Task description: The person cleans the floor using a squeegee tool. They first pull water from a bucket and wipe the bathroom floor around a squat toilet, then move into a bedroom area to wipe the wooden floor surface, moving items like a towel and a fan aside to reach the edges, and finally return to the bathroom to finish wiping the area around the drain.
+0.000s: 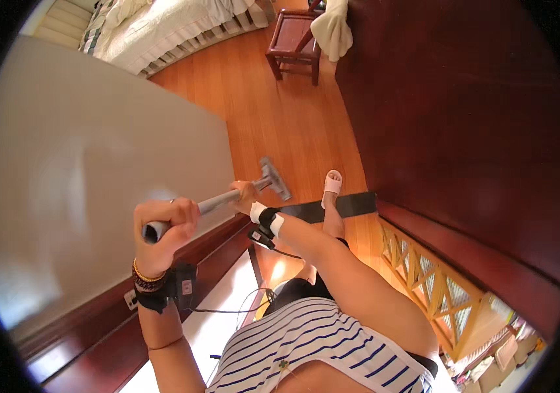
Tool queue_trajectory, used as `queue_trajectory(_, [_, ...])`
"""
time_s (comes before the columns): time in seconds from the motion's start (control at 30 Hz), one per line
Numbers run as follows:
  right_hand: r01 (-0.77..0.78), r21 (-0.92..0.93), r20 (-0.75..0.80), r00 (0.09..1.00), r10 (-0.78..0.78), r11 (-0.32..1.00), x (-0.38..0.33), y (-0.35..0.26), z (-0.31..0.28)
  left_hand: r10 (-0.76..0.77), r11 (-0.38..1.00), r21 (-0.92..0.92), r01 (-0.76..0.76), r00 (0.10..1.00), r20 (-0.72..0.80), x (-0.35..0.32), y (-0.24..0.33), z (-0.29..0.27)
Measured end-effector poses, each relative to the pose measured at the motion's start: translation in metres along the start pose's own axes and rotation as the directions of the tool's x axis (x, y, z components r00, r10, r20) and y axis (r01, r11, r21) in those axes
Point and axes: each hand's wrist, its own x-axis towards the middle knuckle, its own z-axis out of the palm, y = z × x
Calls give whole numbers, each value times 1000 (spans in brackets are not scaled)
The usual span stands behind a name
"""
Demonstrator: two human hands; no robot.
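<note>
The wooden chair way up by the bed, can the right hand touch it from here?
Probably not. The right hand is wrapped around the grey pole close to the body, and the wooden chair stands far off across the bare wooden floor.

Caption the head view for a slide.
Both hands, left hand and right hand, grip a grey mop handle over a wooden floor.
</note>
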Motion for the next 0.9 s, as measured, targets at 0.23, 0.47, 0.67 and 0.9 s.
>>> queue_trajectory(0.23, [268,63,122,954,-274,961,106,15,-95,49,999,12,-47,991,-128,115,17,25])
queue_trajectory(0.47, [-31,-493,13,999,43,869,248,127,-209,38,998,-35,-45,986,-163,262,-48,18])
queue_trajectory(0.67, [-91,-173,-87,993,77,981,297,77,-153,-23,997,-78,16,996,-90,324,-28,-52])
queue_trajectory(0.9, [-65,44,360,932,45,997,344,58,-127,-8,1000,17,11,988,-157,358,-6,-77])
